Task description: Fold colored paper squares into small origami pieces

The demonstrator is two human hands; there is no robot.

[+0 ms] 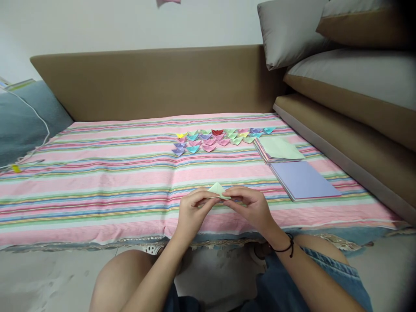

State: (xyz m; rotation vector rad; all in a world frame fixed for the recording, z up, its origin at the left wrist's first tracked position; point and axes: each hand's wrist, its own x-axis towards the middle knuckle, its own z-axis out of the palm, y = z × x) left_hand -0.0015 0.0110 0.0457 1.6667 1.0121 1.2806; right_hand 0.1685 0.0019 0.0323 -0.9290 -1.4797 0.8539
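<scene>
My left hand and my right hand meet over the front part of a striped cloth. Both pinch a small pale green folded paper between their fingertips, its point sticking up. The fingers of both hands are closed on it. A black band sits on my right wrist. Further back lie several small folded paper shapes in many colours, set out in rows.
Two stacks of square paper lie to the right: a pale green-topped stack and a lilac-topped stack. Brown sofa cushions rise along the right. A grey-blue cushion sits at the far left.
</scene>
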